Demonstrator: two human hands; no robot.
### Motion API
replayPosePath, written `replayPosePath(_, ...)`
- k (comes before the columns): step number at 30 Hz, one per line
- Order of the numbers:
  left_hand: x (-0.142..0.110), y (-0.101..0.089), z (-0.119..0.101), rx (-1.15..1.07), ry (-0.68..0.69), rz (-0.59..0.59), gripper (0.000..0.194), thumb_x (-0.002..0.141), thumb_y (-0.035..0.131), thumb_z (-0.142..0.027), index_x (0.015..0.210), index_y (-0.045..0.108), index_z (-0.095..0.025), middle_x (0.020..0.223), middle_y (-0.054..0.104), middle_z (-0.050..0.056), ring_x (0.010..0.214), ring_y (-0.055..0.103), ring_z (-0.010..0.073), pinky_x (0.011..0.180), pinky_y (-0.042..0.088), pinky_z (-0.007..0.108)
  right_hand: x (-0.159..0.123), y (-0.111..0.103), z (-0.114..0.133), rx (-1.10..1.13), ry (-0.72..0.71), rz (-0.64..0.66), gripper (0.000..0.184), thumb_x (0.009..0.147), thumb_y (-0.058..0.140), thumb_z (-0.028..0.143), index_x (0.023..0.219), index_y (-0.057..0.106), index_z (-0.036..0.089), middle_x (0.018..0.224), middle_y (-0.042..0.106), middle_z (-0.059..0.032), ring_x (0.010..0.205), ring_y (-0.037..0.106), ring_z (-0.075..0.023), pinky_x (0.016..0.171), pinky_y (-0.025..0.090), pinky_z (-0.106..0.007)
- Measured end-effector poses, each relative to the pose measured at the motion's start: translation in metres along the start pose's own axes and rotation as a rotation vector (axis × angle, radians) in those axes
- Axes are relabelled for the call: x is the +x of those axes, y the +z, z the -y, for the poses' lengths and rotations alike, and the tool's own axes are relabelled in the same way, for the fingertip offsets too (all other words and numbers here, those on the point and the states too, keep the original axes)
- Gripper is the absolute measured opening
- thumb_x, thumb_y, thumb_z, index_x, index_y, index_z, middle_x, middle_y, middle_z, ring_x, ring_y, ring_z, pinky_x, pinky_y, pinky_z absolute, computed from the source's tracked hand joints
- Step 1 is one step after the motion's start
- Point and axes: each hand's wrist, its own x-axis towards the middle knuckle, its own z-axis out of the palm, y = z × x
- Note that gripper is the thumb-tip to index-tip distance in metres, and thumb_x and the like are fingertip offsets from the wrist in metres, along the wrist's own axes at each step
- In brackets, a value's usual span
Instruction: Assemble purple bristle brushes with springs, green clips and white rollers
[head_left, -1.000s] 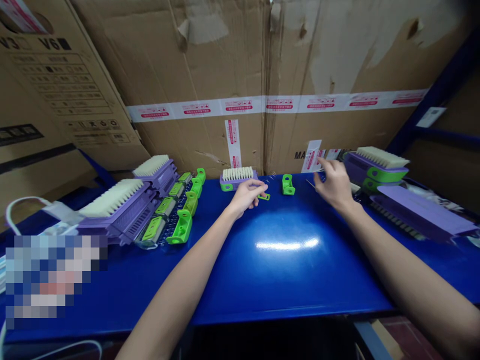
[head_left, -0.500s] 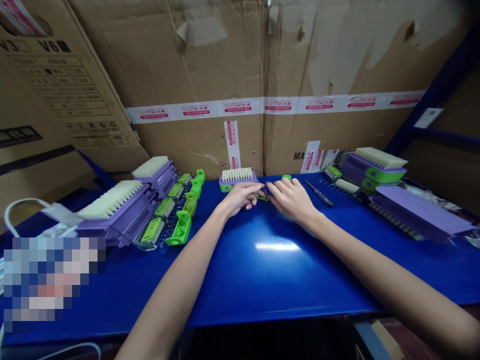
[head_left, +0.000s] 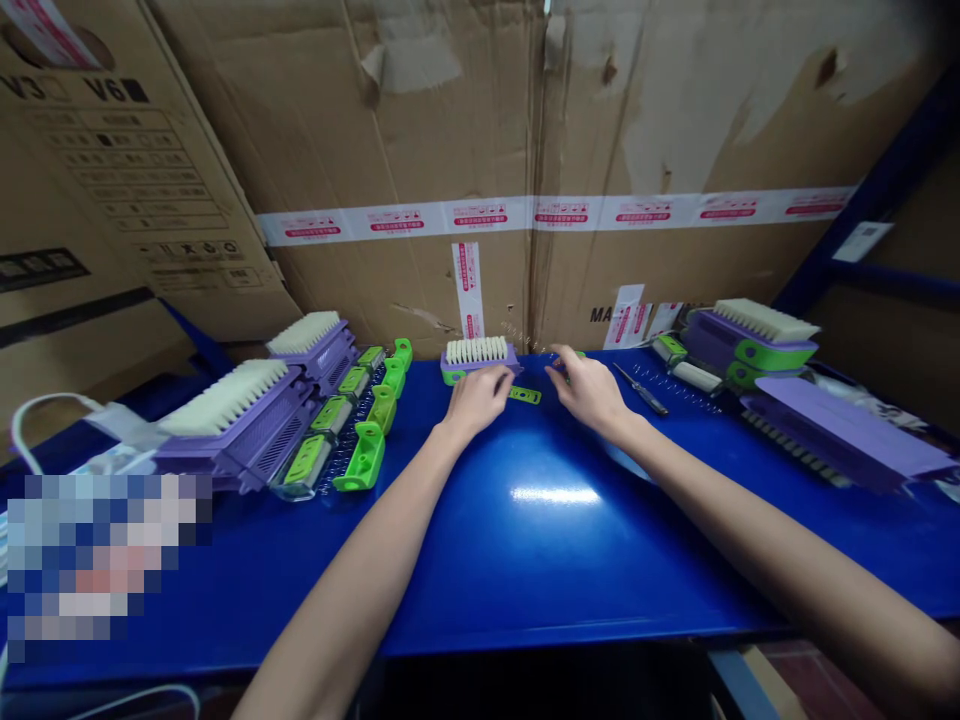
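Observation:
My left hand is just in front of a purple-and-green brush with pale bristles. Its fingers are bent together in a pinch, and whatever they hold is hidden. To the right of those fingertips a flat green strip with holes lies on the blue table. My right hand hovers beyond the strip's right end, thumb and forefinger apart. Behind it shows a bit of a green part, mostly covered. Tiny shiny specks are scattered between the hands, too small to name.
At left stand purple brush housings, a row of green-topped blocks and green brackets. A screwdriver lies right of my right hand, near small screws and stacked purple brush parts. Cardboard walls the back.
My hands have moved apart. The left fingers, spread over small shiny bits before, are now pinched together. The green strip between the hands is now uncovered, and shiny specks show farther back.

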Motion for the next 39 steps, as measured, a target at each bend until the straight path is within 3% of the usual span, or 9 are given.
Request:
replayPosePath(4,-0.005,0.006,-0.006,0.278,0.229,0.190,0.026,0.091,0.045,-0.023,0.107,0.065,-0.018,0.110,0.067,0.009,0.105,0.058,0.0233,0.091,0.045,0.037,0.011,0.006,0.014,0.535,0.110,-0.079,0.036,0.081,0.048,0.025,0.117,0.051,0.020,0.096,0.069,-0.0074,0.085,0.065,-0.0218,0.079,0.048,-0.035)
replayPosePath(8,-0.003,0.009,-0.007,0.320,0.195,0.250,0.025,0.090,0.048,-0.025,0.107,0.064,-0.017,0.107,0.066,0.012,0.105,0.056,0.0266,0.092,0.043,0.041,0.021,0.016,0.028,1.223,0.419,0.016,0.034,0.068,0.046,0.025,0.101,0.051,0.021,0.080,0.064,-0.0018,0.066,0.060,-0.0156,0.067,0.049,-0.031)
replayPosePath(11,-0.002,0.009,-0.004,0.270,0.154,0.205,0.027,0.088,0.052,-0.027,0.111,0.061,-0.016,0.108,0.063,0.013,0.104,0.054,0.0284,0.089,0.044,0.042,0.022,0.021,0.030,1.489,0.524,0.075,0.029,0.059,0.048,0.025,0.088,0.053,0.020,0.062,0.051,0.0030,0.054,0.048,-0.0125,0.059,0.045,-0.030)
replayPosePath(16,-0.004,0.010,-0.002,0.108,0.077,0.173,0.037,0.088,0.043,-0.013,0.122,0.054,-0.018,0.110,0.062,0.011,0.104,0.056,0.0255,0.093,0.042,0.038,0.016,0.023,0.027,1.543,0.555,0.053,0.024,0.051,0.065,0.023,0.072,0.053,0.021,0.055,0.041,0.0066,0.050,0.036,-0.0087,0.052,0.038,-0.026)
replayPosePath(20,-0.006,0.010,-0.006,0.023,0.031,0.133,0.047,0.088,0.039,-0.011,0.133,0.046,-0.021,0.117,0.060,0.011,0.103,0.059,0.0256,0.088,0.045,0.036,0.011,0.023,0.026,1.528,0.532,0.096,0.030,0.054,0.076,0.036,0.067,0.055,0.019,0.057,0.045,0.0050,0.052,0.041,-0.0086,0.050,0.039,-0.024)
replayPosePath(24,-0.005,0.012,-0.008,-0.045,0.004,0.070,0.033,0.086,0.040,-0.010,0.103,0.066,-0.021,0.104,0.065,0.008,0.092,0.063,0.0220,0.084,0.047,0.033,0.006,0.022,0.025,1.445,0.588,0.119,0.044,0.061,0.071,0.059,0.071,0.060,0.017,0.056,0.045,0.0042,0.048,0.041,-0.0081,0.041,0.032,-0.022)
replayPosePath(28,0.000,0.018,-0.007,-0.257,-0.092,-0.045,0.027,0.081,0.048,-0.009,0.086,0.073,-0.019,0.094,0.072,0.006,0.088,0.066,0.0200,0.087,0.047,0.034,0.003,0.022,0.023,1.388,0.618,0.093,0.047,0.066,0.069,0.062,0.078,0.064,0.017,0.050,0.032,0.0085,0.039,0.027,-0.0050,0.035,0.018,-0.020)
replayPosePath(35,0.002,0.027,-0.008,-0.604,-0.191,-0.080,0.021,0.076,0.060,-0.014,0.092,0.074,-0.015,0.095,0.074,0.008,0.084,0.069,0.0198,0.079,0.052,0.030,-0.001,0.025,0.019,1.437,0.609,0.072,0.038,0.057,0.082,0.040,0.083,0.064,0.018,0.064,0.059,0.0015,0.056,0.057,-0.0109,0.052,0.048,-0.024)
replayPosePath(39,0.002,0.025,-0.009,-0.663,-0.204,-0.083,0.020,0.076,0.061,-0.015,0.092,0.074,-0.013,0.092,0.074,0.008,0.084,0.068,0.0199,0.078,0.052,0.030,-0.003,0.027,0.018,1.461,0.573,0.089,0.038,0.055,0.083,0.034,0.084,0.063,0.018,0.075,0.067,-0.0021,0.068,0.064,-0.0141,0.066,0.052,-0.027)
